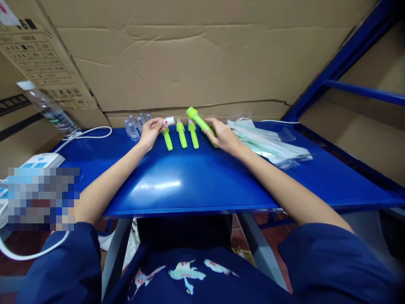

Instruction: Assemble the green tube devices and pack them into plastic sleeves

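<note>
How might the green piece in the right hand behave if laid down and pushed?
The green piece seems stiff, projecting straight from the right hand. Its rounded, wider-headed body might roll in a curve. The glossy tabletop may let it slide.

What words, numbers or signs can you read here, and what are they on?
"6": on the cardboard box; a letter before it is partly covered.
Rows of small print and a row of little signs, same box: too small to read.
Dark strip at the far left: pale writing, too blurred.
White tag: a red mark, cut off.
Bottle: label too blurred.
Green handles: no writing I can make out.
</note>
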Demonstrator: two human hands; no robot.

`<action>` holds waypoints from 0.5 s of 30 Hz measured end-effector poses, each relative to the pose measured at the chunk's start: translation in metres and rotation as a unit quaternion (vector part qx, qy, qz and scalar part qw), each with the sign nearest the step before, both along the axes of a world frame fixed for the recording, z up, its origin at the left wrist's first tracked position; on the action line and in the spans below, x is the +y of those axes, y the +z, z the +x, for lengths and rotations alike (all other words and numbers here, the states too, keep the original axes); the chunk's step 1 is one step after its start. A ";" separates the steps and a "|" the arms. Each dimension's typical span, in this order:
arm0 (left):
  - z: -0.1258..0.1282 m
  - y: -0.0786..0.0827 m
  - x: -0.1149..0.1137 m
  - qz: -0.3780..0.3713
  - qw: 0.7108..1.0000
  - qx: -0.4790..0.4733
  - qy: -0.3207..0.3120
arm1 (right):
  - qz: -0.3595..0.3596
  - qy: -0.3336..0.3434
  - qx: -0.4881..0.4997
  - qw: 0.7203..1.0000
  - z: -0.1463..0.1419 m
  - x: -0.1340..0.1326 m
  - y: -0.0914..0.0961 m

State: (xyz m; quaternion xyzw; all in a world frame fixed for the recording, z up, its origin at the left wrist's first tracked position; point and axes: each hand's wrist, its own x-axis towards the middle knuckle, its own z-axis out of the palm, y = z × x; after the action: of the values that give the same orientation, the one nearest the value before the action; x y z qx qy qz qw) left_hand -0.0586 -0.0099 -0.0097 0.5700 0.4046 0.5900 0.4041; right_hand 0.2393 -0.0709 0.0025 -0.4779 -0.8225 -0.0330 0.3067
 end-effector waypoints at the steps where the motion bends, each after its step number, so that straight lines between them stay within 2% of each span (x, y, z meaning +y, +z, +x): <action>1: 0.001 -0.001 -0.002 -0.014 1.000 -0.013 -0.005 | 0.014 0.023 -0.009 1.000 0.001 0.001 -0.001; 7: 0.005 -0.002 -0.009 0.001 0.999 -0.019 -0.051 | 0.024 0.060 -0.030 0.997 -0.002 0.003 -0.007; 15: 0.000 0.005 -0.019 0.059 0.993 0.064 -0.085 | 0.049 0.058 -0.044 0.996 0.004 0.000 -0.003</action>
State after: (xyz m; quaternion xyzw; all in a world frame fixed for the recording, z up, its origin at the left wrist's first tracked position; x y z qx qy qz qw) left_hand -0.0586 -0.0289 -0.0046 0.6621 0.3439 0.5385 0.3915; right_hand 0.2434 -0.0709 -0.0001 -0.4121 -0.8589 -0.0764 0.2944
